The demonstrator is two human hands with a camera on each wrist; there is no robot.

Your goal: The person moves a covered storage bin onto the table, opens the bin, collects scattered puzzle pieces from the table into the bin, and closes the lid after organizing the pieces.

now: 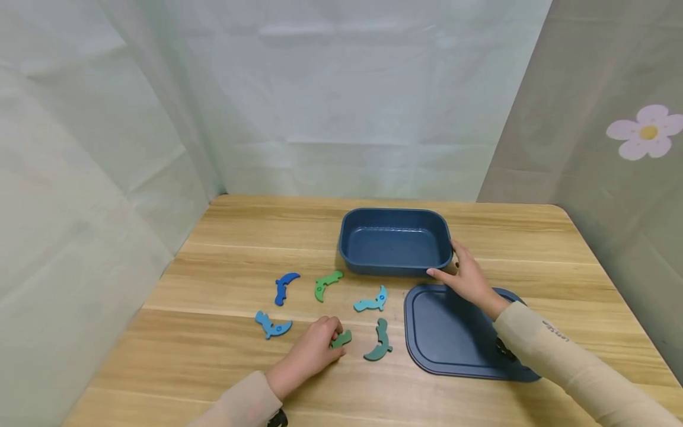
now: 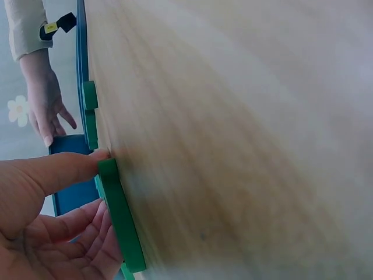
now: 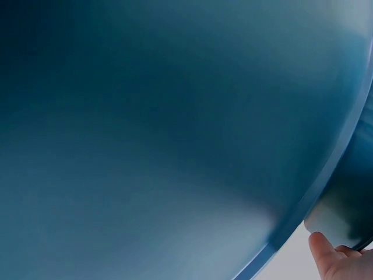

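From the head view, a dark blue rectangular tray [image 1: 395, 240] with rounded corners stands on the wooden table [image 1: 224, 367], nothing inside it. The right hand [image 1: 469, 280] grips its near right corner, thumb on the front wall. A flat blue lid [image 1: 453, 338] lies just in front. The left hand [image 1: 312, 351] pinches a small green curved piece [image 1: 341, 339]; five more flat animal-like pieces in blues and greens lie around it.

The left wrist view shows the green piece [image 2: 119, 219] edge-on, thick and matte, between thumb and curled fingers [image 2: 81, 227].

The right wrist view shows only the lid's smooth blue surface [image 3: 175, 134] and the tray's wall at the right edge, a thumb tip [image 3: 323, 251] against it.
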